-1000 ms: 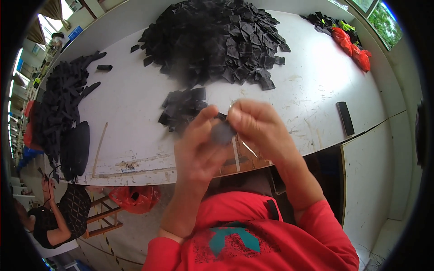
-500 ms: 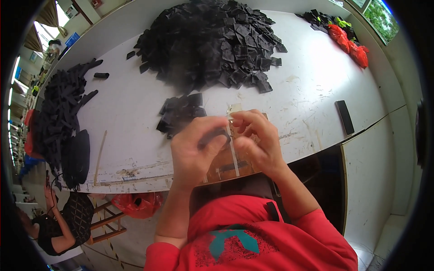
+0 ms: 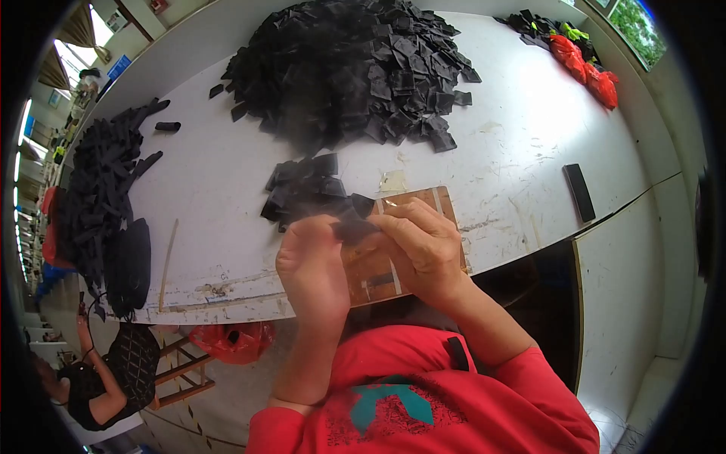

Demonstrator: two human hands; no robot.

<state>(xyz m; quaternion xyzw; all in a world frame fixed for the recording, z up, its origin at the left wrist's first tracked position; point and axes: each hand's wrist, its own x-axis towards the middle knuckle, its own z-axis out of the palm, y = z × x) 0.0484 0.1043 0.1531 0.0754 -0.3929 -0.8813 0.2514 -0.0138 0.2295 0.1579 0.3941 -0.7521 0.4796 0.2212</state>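
Note:
Both hands meet over a brown wooden board (image 3: 442,204) at the table's near edge. My left hand (image 3: 311,265) is closed, its fingertips pinching a small black fabric piece (image 3: 355,230). From the other side my right hand (image 3: 425,246) pinches the same piece between thumb and fingers. A tiny shiny thing (image 3: 390,203) shows at the right fingertips, too small to name. Just beyond my left hand lies a small heap of black fabric pieces (image 3: 302,185), and one dark corner of cloth reaches toward my fingers. Pale strips cross the board, partly hidden by my hands.
A large pile of black fabric pieces (image 3: 363,76) covers the far middle of the white table (image 3: 514,181). Rolled black pieces (image 3: 106,166) are heaped at left. A black bar (image 3: 578,193) lies at right, red bags (image 3: 582,68) far right. Another person (image 3: 98,386) sits lower left.
My hands have come together on the black fabric piece, which now shows flatter between them. The right hand has moved left and closed from a looser curl, and more of the board shows.

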